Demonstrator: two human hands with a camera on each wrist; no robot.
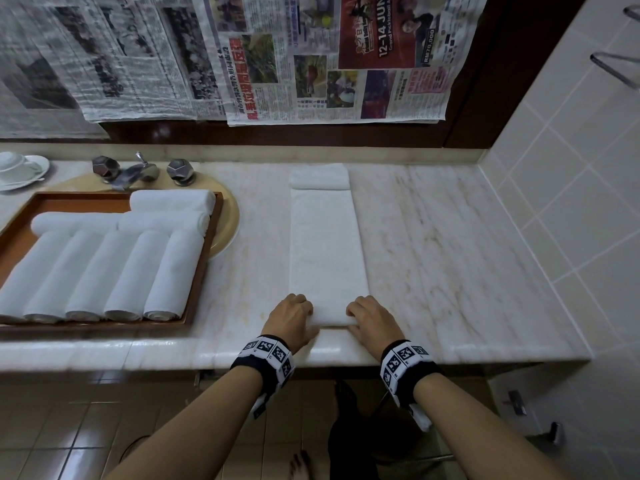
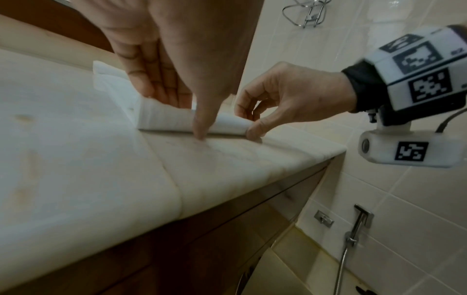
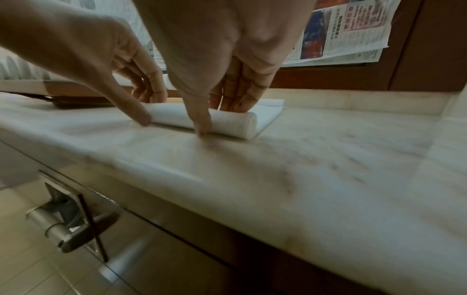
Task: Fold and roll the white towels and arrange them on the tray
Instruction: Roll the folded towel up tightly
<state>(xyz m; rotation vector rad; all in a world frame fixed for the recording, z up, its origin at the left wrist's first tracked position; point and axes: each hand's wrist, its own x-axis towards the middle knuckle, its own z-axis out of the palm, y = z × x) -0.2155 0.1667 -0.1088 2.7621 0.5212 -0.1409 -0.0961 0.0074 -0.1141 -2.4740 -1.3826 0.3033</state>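
Note:
A white towel (image 1: 327, 244), folded into a long narrow strip, lies on the marble counter and runs away from me. Its near end is curled into a small roll (image 1: 331, 319) (image 2: 166, 117) (image 3: 227, 121). My left hand (image 1: 298, 317) grips the roll's left end, fingers over the top and thumb on the counter in front. My right hand (image 1: 367, 318) grips the right end the same way. A brown tray (image 1: 206, 258) at the left holds several rolled white towels (image 1: 121, 271), some stacked across the back. Another folded white towel (image 1: 319, 176) lies beyond the strip's far end.
A chrome faucet (image 1: 133, 171) and a white cup on a saucer (image 1: 17, 169) stand behind the tray, which sits over a round beige basin (image 1: 230, 220). Newspaper (image 1: 311, 57) covers the back wall. Bare marble (image 1: 450, 254) reaches the tiled wall (image 1: 571, 202) at right.

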